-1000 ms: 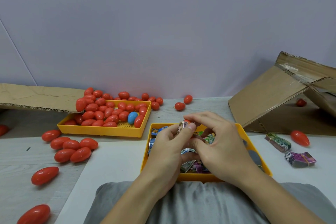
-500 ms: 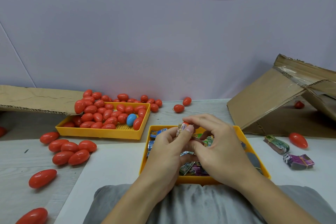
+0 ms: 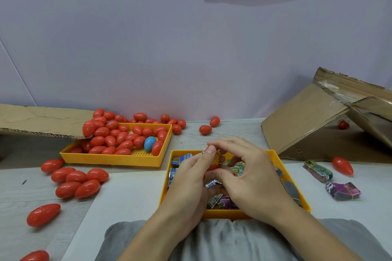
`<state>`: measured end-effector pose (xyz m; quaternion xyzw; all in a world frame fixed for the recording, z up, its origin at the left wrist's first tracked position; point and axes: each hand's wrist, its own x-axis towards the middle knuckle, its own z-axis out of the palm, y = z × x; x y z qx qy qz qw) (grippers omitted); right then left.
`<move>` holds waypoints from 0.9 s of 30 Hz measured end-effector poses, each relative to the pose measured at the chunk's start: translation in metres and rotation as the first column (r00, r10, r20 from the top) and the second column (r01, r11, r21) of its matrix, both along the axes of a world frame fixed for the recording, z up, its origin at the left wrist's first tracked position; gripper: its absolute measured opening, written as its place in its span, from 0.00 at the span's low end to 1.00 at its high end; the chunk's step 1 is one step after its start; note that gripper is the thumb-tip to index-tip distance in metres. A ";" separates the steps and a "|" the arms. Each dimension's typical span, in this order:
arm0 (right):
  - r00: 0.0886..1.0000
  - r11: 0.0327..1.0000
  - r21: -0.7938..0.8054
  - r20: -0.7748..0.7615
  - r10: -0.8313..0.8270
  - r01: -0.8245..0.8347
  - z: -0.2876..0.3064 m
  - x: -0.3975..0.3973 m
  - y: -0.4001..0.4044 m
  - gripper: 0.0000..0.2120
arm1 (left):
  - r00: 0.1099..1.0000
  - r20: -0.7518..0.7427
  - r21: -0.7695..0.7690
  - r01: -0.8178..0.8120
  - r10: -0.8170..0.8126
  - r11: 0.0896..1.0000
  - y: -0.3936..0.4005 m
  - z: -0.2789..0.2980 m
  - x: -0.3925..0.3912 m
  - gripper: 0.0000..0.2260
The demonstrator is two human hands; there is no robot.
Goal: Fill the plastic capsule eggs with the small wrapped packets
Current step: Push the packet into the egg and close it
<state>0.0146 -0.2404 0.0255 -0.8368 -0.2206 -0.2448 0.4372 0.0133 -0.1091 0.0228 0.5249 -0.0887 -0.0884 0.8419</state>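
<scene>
Capsule eggs, red, are the bulk of the scene, so logging from largest item downward. Your folded cardboard box (image 3: 322, 120) leans open at far right with one red egg in its shadow; a flat cardboard sheet (image 3: 40, 120) lies at far left, its edge over the corner of the back yellow tray (image 3: 114, 160). That tray holds a heap of red capsule eggs (image 3: 118, 135) plus one blue egg (image 3: 149, 143), with more red ones spilled behind it against the wall and a loose cluster (image 3: 76, 182) on the table in front of it. Your near yellow tray (image 3: 294, 197) sits just ahead of your lap and holds the small wrapped packets (image 3: 180, 160), blue, green and purple. Your left hand (image 3: 188, 184) and right hand (image 3: 252, 178) meet over this tray, fingers curled, pinching together a red capsule egg (image 3: 212, 168), mostly hidden between them, with a silvery packet (image 3: 212, 183) showing in the grip below. Cannot tell whether the egg is closed. Two banded packet bundles (image 3: 342, 190) lie on the white sheet right of the tray, near a single red egg (image 3: 342, 165).
</scene>
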 end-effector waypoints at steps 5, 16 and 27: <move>1.000 1.000 -0.002 0.001 -0.002 0.002 -0.001 0.000 -0.001 0.22 | 1.000 0.004 -0.011 0.003 -0.003 1.000 0.001 -0.003 0.003 0.12; 1.000 1.000 0.007 -0.004 0.002 -0.002 0.001 -0.002 0.000 0.22 | 1.000 0.009 -0.013 -0.004 0.004 1.000 0.001 -0.003 0.004 0.12; 1.000 0.999 0.030 0.020 -0.018 0.017 0.000 0.000 -0.001 0.20 | 0.997 -0.026 -0.014 -0.075 0.074 0.997 0.000 -0.003 0.004 0.15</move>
